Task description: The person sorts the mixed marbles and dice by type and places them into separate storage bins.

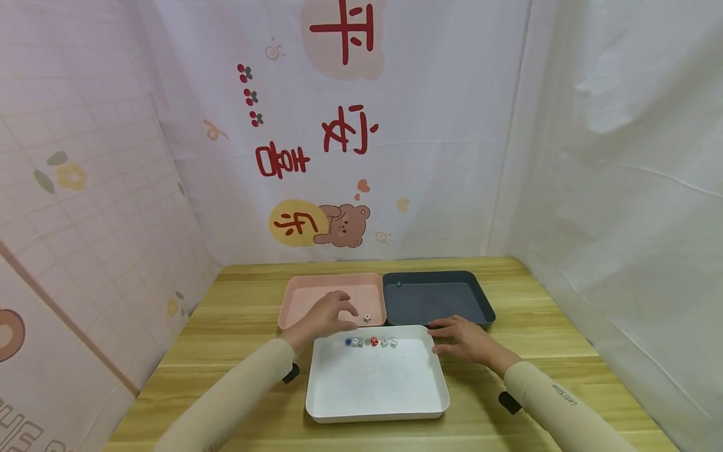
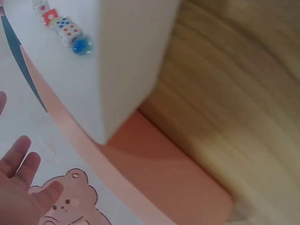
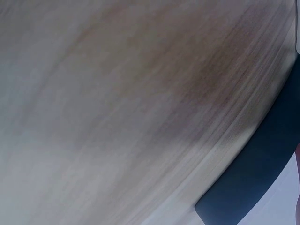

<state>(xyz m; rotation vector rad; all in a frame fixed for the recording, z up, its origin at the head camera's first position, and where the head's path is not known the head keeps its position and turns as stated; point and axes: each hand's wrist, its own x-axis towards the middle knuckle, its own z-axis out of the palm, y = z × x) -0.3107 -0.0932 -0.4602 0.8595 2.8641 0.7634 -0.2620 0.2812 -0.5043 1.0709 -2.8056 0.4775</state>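
My left hand hovers over the pink tray with its fingers loosely bent and apart, nothing between them. A small white die lies in that tray's near right corner, close by its fingertips. In the left wrist view the hand shows spread fingers. The white tray stands nearer to me, with a row of small dice along its far side: a blue one, a red one, a pale green one and several white ones. My right hand rests fingertips at the white tray's far right rim.
A dark blue-grey tray stands beside the pink one, with a small green piece at its far left. The wooden table shows around the trays. Printed cloth hangs behind and along both sides.
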